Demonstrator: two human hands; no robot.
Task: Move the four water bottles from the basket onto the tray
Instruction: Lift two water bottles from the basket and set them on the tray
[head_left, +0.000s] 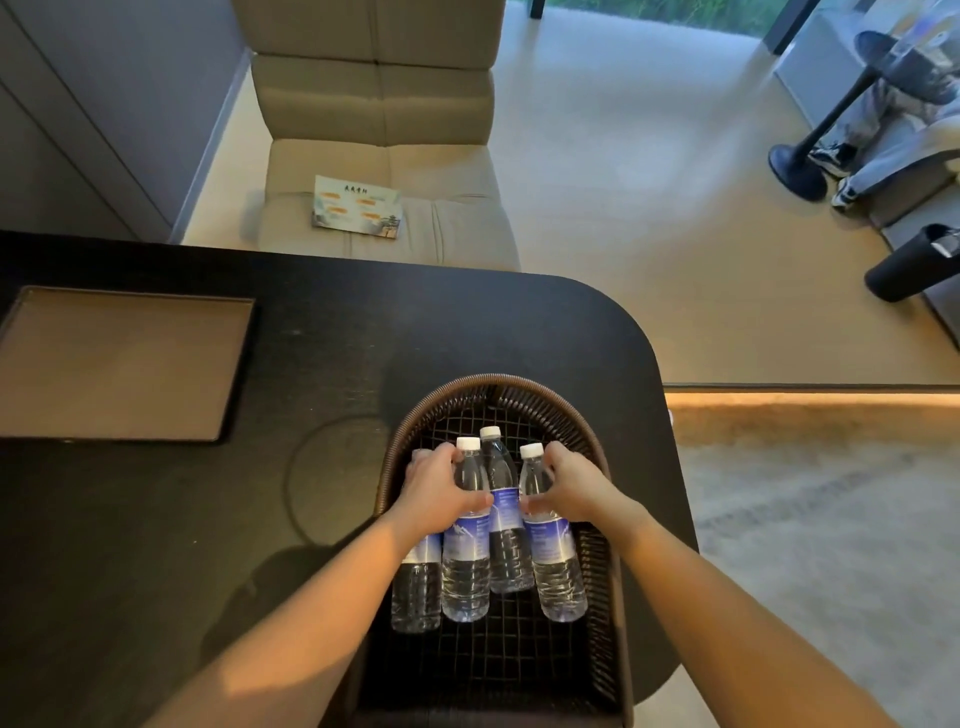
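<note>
My left hand (439, 488) and right hand (569, 491) clamp the four bottles (488, 525), which lie caps-away in the basket (597, 561) at lower centre, while the tray (119, 364) waits bare at the frame's left, nearer my left hand.

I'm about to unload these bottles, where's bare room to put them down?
The tray is bare edge to edge, and the dark table between tray and basket is open. It's crowded inside the basket, around the four bottles.
</note>
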